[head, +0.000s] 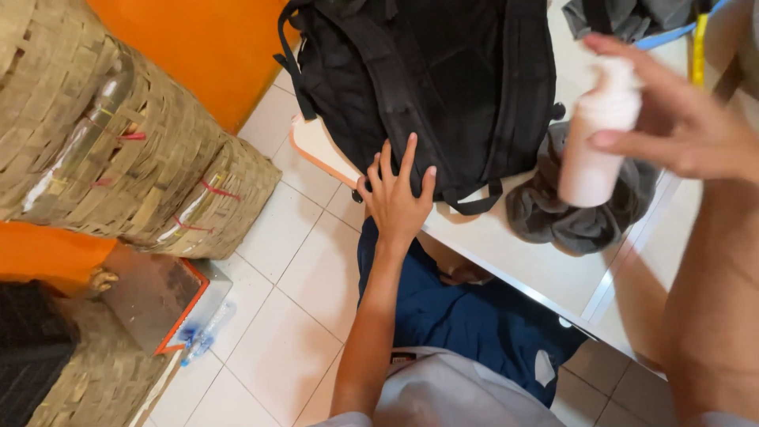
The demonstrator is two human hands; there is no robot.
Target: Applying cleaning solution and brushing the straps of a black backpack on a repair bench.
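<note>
A black backpack (pixel 443 87) lies on a white table (pixel 522 261). My left hand (pixel 395 198) rests flat on the bag's near lower edge, fingers spread. My right hand (pixel 680 126) is raised at the upper right and grips a pale pink bottle (pixel 597 138) with a white cap, held above a crumpled grey cloth (pixel 553 221) beside the bag. My lap in dark blue shorts (pixel 466 316) shows under the table's edge.
Stacked woven baskets (pixel 118 142) wrapped in clear plastic stand at the left against an orange wall (pixel 198 39). White floor tiles (pixel 277 316) lie below. More grey fabric (pixel 624 16) and a yellow strap (pixel 699 47) sit at the table's far end.
</note>
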